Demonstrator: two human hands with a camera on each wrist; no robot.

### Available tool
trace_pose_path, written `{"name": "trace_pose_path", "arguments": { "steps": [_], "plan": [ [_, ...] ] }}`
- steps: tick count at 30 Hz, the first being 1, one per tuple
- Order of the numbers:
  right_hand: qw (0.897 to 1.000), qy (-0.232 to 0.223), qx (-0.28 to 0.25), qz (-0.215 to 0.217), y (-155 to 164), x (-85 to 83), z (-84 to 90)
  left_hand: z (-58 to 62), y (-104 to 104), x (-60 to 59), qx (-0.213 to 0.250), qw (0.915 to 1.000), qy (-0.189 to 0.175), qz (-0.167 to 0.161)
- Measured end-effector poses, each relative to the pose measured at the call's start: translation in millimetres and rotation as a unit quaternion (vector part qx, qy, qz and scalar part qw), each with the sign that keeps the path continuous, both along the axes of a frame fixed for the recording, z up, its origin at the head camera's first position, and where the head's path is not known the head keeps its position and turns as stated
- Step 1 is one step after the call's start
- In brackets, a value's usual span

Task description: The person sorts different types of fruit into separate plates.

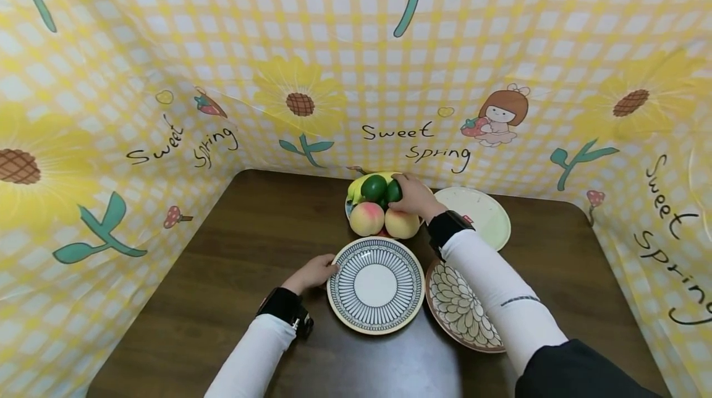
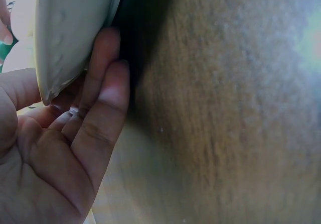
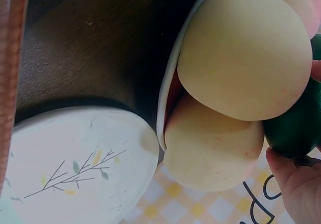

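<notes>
The right hand [image 1: 413,196] grips a green fruit [image 1: 394,190] atop the piled fruit bowl [image 3: 168,83] at the back of the surface [image 1: 222,262], while the left hand's [image 1: 313,272] straight fingers steady the striped plate [image 1: 376,283] at its rim.

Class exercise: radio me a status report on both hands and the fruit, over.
Left hand touches striped round plate's rim. Right hand grips dark green round fruit on the fruit pile. Two peaches in front; nothing blocking.
</notes>
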State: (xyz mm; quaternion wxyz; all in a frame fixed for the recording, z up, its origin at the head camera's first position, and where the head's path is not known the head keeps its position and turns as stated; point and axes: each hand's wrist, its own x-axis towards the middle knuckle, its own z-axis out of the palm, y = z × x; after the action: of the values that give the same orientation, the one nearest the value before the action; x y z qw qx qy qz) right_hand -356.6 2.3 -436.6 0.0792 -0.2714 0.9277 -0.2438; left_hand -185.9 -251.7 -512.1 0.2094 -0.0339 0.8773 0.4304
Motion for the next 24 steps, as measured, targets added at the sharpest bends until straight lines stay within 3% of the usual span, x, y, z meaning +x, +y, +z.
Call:
{"name": "trace_pose_path", "arguments": {
  "steps": [13,19,24],
  "plan": [
    [1.000,-0.003,-0.014,-0.001,9,11.8,5.5,3.1,4,0.9,-0.009,1.0000,0.001,-0.004],
    [0.999,0.042,-0.011,0.025,9,19.6,10.2,2.2,4,1.1,0.003,0.9999,-0.011,0.008],
    [0.996,0.067,-0.017,0.064,7,39.0,14.5,2.6,3,0.5,0.008,0.9999,-0.011,0.003]
  ]
}}
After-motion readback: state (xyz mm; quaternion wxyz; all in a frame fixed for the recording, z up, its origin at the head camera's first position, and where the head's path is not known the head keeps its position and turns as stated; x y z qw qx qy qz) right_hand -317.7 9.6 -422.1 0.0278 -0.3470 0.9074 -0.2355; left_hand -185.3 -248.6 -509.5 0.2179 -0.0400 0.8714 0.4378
